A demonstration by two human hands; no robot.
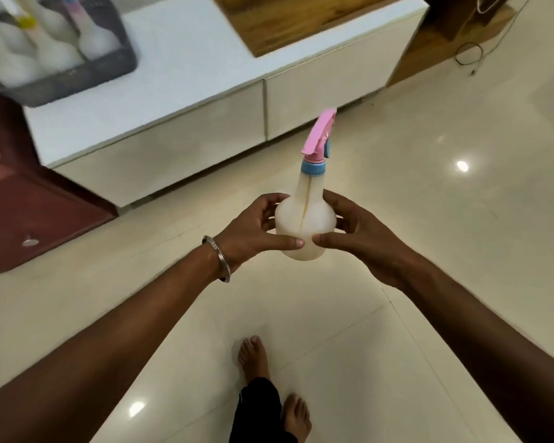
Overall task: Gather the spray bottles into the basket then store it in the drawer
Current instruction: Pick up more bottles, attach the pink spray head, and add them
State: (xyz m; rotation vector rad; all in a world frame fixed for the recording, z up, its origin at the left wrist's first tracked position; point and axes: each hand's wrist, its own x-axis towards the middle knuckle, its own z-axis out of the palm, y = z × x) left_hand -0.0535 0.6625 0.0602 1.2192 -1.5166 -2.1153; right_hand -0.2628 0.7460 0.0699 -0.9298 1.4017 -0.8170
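Observation:
A white spray bottle (304, 219) with a pink trigger head and blue collar is held upright in the air above the floor. My left hand (253, 228) grips its round body from the left, thumb across the front. My right hand (359, 238) grips it from the right. At the top left, a dark grey basket (87, 81) stands on the white cabinet top and holds several white spray bottles (96, 39) with yellow or pink heads. The low white cabinet's drawer fronts (327, 97) are closed.
The white cabinet (179, 59) runs across the upper frame with a wooden board (301, 24) on it. A dark red wooden piece (29, 212) stands at the left. Glossy cream floor tiles (429, 219) spread below. My bare feet (269, 372) are at the bottom.

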